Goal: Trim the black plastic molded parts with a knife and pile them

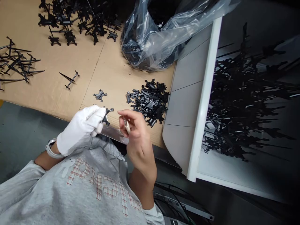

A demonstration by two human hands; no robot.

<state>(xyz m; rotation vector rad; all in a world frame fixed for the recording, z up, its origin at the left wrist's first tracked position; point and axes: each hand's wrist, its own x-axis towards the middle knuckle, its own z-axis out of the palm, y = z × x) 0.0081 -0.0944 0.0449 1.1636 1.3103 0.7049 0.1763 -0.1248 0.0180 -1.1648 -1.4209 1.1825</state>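
In a white glove, my left hand (82, 128) pinches a small black plastic bracket (108, 116) with forked ends near the table's front edge. My bare right hand (139, 140) is a short way to its right, fingers curled around a slim tool with a pale handle (127, 126). The tool's tip is too small to make out, and it does not touch the bracket. A similar black bracket (100, 95) lies alone on the table just beyond my left hand. Past my right hand sits a heap of such black brackets (150, 100).
Cardboard covers the table (112, 68). Thin black rod parts (18, 61) lie at left, with a separate rod piece (70, 79) nearby. More black parts (70, 18) spread at the back, beside a clear plastic bag (152, 43). A white-rimmed bin (203, 103) of black parts stands right.
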